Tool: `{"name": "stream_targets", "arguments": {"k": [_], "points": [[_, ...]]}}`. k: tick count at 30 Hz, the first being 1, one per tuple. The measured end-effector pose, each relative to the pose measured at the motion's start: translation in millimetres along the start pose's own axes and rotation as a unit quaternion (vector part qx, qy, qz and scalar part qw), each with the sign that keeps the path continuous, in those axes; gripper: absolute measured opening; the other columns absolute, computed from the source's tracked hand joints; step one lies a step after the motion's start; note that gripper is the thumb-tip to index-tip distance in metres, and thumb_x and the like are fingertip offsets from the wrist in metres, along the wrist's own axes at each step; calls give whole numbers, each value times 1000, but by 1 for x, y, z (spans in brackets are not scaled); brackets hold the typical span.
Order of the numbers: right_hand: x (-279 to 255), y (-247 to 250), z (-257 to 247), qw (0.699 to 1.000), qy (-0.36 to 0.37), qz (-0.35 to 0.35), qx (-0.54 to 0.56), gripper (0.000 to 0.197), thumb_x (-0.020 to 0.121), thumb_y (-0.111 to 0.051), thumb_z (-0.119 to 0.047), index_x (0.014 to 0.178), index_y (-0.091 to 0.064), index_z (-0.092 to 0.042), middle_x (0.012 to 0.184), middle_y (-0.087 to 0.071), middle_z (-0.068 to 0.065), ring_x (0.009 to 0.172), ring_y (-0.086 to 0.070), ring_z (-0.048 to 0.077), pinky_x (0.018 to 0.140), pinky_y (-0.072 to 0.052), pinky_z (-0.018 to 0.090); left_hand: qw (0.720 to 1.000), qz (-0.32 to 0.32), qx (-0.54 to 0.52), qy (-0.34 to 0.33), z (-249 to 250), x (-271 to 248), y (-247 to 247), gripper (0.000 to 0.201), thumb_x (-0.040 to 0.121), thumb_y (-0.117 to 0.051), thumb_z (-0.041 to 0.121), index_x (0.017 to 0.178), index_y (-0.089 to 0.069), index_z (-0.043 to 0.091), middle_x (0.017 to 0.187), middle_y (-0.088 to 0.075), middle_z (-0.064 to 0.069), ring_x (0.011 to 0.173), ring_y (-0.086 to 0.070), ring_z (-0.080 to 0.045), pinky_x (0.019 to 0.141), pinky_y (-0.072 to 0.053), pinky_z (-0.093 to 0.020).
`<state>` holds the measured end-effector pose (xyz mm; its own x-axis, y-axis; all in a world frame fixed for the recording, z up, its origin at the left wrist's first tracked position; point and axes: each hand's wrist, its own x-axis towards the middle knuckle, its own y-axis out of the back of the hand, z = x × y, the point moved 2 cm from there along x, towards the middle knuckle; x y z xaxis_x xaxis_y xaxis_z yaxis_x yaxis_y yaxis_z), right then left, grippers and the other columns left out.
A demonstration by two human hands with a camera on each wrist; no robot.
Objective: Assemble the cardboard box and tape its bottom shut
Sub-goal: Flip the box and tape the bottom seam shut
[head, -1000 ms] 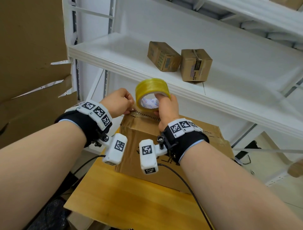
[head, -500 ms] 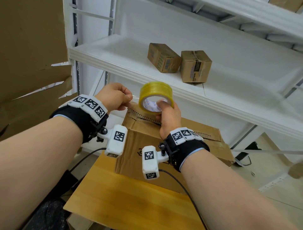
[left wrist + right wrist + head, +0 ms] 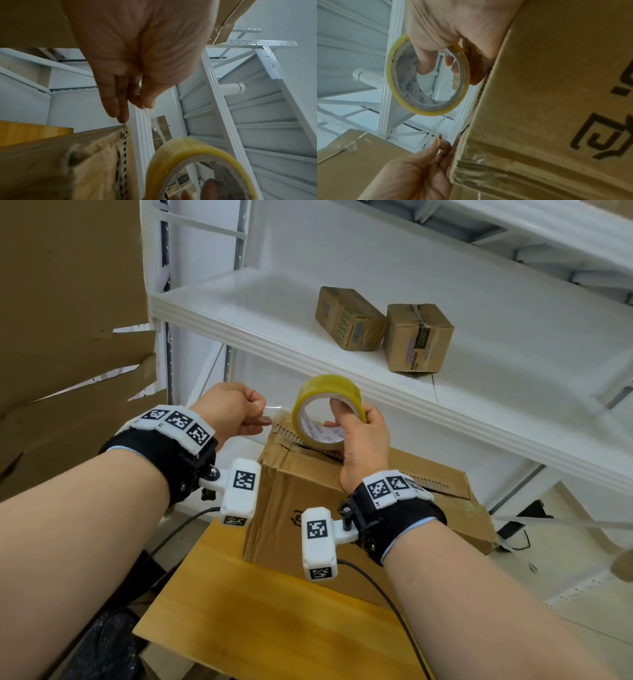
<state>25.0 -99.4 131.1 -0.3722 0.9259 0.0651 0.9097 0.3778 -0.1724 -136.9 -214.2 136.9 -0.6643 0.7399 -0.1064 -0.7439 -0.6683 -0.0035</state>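
Note:
A brown cardboard box (image 3: 308,494) stands on the wooden table (image 3: 260,618), its top flaps meeting at a corrugated seam. My right hand (image 3: 359,436) grips a yellowish roll of clear tape (image 3: 325,392) just above that seam, thumb inside the core. My left hand (image 3: 236,412) pinches the tape's free end (image 3: 274,409) to the left of the roll, by the box's left edge. A short clear strip (image 3: 155,124) stretches from those fingers to the roll (image 3: 197,155). The right wrist view shows the roll (image 3: 426,106) beside the box wall (image 3: 556,94) and the strip (image 3: 439,127).
A white metal shelf (image 3: 479,392) runs behind the box and carries two small cardboard boxes (image 3: 349,320) (image 3: 416,337). Large torn cardboard sheets (image 3: 68,320) stand at the left. A black cable (image 3: 394,611) trails over the table from my right wrist.
My hands have drawn apart: the left one pulled the tape end leftwards and up, the right one shifted the roll slightly right, so a short strip is now unrolled.

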Motion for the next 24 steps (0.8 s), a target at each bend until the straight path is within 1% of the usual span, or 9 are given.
{"name": "stream_targets", "arguments": {"k": [2, 3, 4, 8, 10, 15, 19, 22, 24], "points": [[2, 1, 1, 1000, -11, 6, 1, 26, 78, -86, -25, 86, -61, -21, 78, -66, 7, 79, -66, 25, 88, -57, 48, 1000, -10, -12, -7, -3, 0, -2, 15, 96, -49, -4, 88, -57, 6, 101, -61, -19, 98, -68, -30, 84, -57, -35], [2, 1, 1, 1000, -14, 8, 1, 26, 78, -86, -25, 86, -62, -20, 78, -67, 7, 80, -66, 25, 89, -57, 48, 1000, -12, -16, -10, -4, 0, -2, 14, 96, -49, -4, 89, -56, 6, 103, -60, -20, 100, -67, -31, 85, -57, -35], [2, 0, 1, 1000, -15, 10, 2, 24, 79, -86, -24, 85, -62, -20, 79, -67, 8, 79, -66, 24, 87, -57, 47, 1000, -12, -17, -14, -5, 0, -2, 13, 96, -49, -3, 89, -57, 6, 103, -61, -20, 102, -67, -30, 85, -57, -36], [0, -2, -1, 1000, -9, 16, -3, 20, 85, -80, -23, 84, -61, -18, 80, -63, 11, 73, -63, 22, 70, -54, 33, 999, -6, -10, -44, -3, 2, -1, 14, 97, -50, 0, 89, -56, 9, 103, -63, -18, 104, -67, -25, 90, -55, -37], [0, -3, -2, 1000, 4, 22, -9, 19, 88, -77, -21, 82, -59, -18, 77, -60, 9, 74, -59, 22, 70, -51, 32, 999, -17, -5, -49, -2, 1, -2, 13, 97, -50, 1, 90, -56, 10, 105, -64, -20, 98, -69, -24, 90, -55, -38], [-3, -7, -3, 998, 35, 14, -48, 16, 90, -68, -15, 78, -58, -18, 68, -57, 2, 71, -59, 23, 68, -49, 33, 996, -54, 28, -62, 1, -5, -12, 17, 98, -46, -1, 86, -53, 10, 82, -61, -12, 75, -68, -18, 79, -58, -29], [-6, -12, -5, 997, 44, 11, -67, 17, 91, -65, -13, 77, -58, -19, 67, -58, 1, 69, -61, 22, 67, -51, 34, 997, -62, 37, -33, 6, -5, -15, 21, 98, -45, -1, 82, -51, 12, 75, -61, -9, 61, -68, -12, 70, -58, -24], [-5, -17, -5, 996, 38, 18, -73, 16, 91, -63, -14, 76, -60, -20, 67, -60, 0, 68, -62, 21, 73, -56, 42, 997, -65, 26, -19, 6, -7, -16, 24, 98, -43, -3, 80, -49, 12, 73, -56, -9, 52, -67, -8, 67, -58, -25], [-4, -17, -4, 996, 30, 24, -80, 16, 92, -64, -19, 76, -62, -22, 69, -62, 0, 70, -62, 20, 80, -57, 47, 997, -70, 0, -17, 4, -7, -15, 23, 98, -41, -4, 81, -49, 11, 75, -56, -9, 57, -69, -10, 71, -59, -28]]}}
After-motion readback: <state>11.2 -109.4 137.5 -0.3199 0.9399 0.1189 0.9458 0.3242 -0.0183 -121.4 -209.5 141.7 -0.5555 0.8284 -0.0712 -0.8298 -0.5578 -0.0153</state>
